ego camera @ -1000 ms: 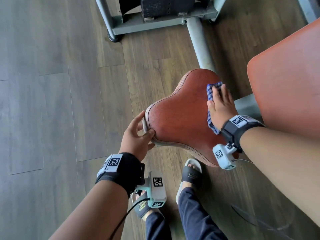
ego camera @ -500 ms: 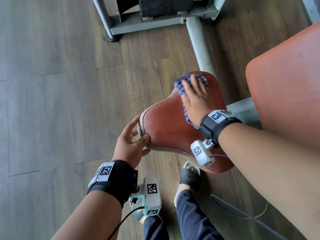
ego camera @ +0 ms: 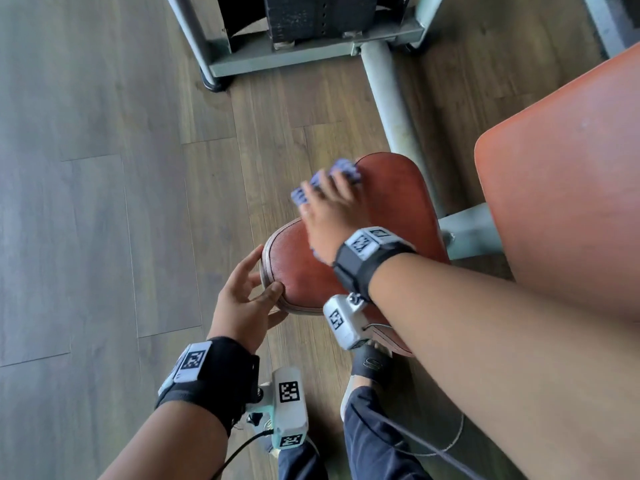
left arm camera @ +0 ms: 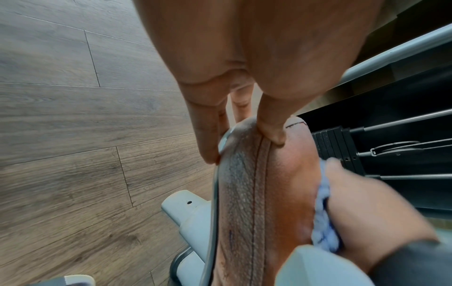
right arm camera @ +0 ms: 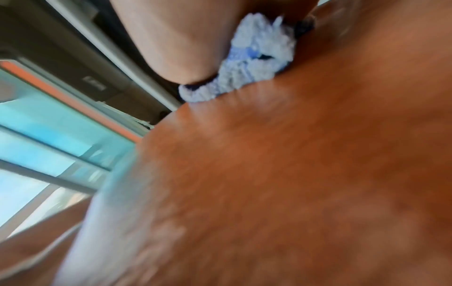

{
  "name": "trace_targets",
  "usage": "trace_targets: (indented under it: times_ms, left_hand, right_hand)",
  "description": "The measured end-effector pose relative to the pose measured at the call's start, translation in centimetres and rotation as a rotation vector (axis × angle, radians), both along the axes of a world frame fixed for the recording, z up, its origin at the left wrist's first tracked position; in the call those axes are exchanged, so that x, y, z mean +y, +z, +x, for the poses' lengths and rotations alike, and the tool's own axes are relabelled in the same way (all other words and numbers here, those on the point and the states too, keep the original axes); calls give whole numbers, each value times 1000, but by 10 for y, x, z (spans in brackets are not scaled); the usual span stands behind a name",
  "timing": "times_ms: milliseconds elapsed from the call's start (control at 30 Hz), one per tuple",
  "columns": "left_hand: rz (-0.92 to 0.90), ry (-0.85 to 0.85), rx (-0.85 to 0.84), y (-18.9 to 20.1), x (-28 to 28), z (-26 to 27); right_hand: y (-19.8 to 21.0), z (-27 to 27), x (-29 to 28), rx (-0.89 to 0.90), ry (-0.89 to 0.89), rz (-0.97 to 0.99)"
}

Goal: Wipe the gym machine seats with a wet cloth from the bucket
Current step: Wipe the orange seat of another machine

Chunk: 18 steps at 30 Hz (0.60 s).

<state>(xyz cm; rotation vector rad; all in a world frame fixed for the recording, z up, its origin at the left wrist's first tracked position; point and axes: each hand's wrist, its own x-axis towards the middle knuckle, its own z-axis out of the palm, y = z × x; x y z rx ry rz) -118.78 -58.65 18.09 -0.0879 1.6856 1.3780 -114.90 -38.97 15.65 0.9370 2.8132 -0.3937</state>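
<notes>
A reddish-brown padded seat stands on a grey post. My right hand lies flat on a blue checked cloth and presses it on the seat's far left part, fingers spread. The cloth bunches under the palm in the right wrist view, against the seat. My left hand grips the seat's near left edge, thumb on top and fingers under the rim. The left wrist view shows the thumb on the stitched edge of the seat, with the cloth to the right.
An orange back pad fills the right side. A grey frame tube runs from the seat to the weight stack at the top. My sandalled foot stands under the seat. Wood floor spreads to the left.
My right hand has slid the cloth from the seat's right side across to its far left part. The left hand has kept its hold on the seat's edge.
</notes>
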Motion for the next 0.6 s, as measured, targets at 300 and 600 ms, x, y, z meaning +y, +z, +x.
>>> trace_targets:
  times_ms: [300,600]
  left_hand:
    - [15,-15,-13,1,0,-3]
    - [13,-14,-10,1,-1,-1]
  right_hand:
    - [-21,90,84,-31,-171,-67]
    - [-16,52,35,-9,-228,0]
